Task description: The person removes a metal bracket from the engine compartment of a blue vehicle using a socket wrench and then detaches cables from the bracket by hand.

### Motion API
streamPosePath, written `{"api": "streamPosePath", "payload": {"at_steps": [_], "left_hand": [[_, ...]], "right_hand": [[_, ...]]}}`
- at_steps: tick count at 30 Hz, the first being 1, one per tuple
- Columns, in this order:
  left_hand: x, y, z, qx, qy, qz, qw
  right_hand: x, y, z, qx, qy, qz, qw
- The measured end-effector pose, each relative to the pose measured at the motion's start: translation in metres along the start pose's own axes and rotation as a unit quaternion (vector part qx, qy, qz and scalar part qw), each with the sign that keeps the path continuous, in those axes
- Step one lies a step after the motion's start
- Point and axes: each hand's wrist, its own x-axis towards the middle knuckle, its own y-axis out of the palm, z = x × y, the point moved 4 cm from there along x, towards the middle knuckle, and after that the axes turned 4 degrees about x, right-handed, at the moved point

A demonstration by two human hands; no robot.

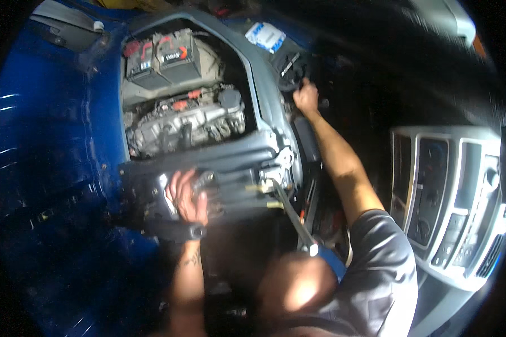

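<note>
L hand (190, 196) comes up from lower edge on a nearly straight forearm and lies over the dark panel (230, 194), its fingers bent and the thumb set apart; whether this grip pinches smth. or only rests, I cannot tell. R arm goes out from the grey sleeve (374, 241), elbow slightly bent, and reaches far fwd. to R hand (306, 100), whose fingers are curled in; I cannot tell if they are pressed on smth., b/c the inner side is hidden.

Lower middle is hard to make out: a blurred round shape (295, 283) covers part of the view. L forearm is blurred and cut off at the bottom; the area R of R hand is too dark to read.

The dark panel is directly under the L grip, just below the opening w/ engine (185, 123) and, behind it, battery (168, 59). The black item (287, 70) is right by the R grip, slightly above; contact is unclear. A grey bar (294, 219) runs diagonally between L hand and R upper arm.
</note>
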Motion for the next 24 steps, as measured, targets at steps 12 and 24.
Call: {"api": "streamPosePath", "payload": {"at_steps": [12, 24], "left_hand": [[0.005, 0.023, -0.013, -0.029, 0.046, -0.034, 0.998], [0.000, 0.020, -0.011, -0.022, 0.058, -0.048, 0.997]], "right_hand": [[-0.232, -0.083, -0.041, 0.562, 0.287, -0.184, 0.754], [-0.203, -0.224, -0.026, 0.421, 0.029, -0.440, 0.793]]}}
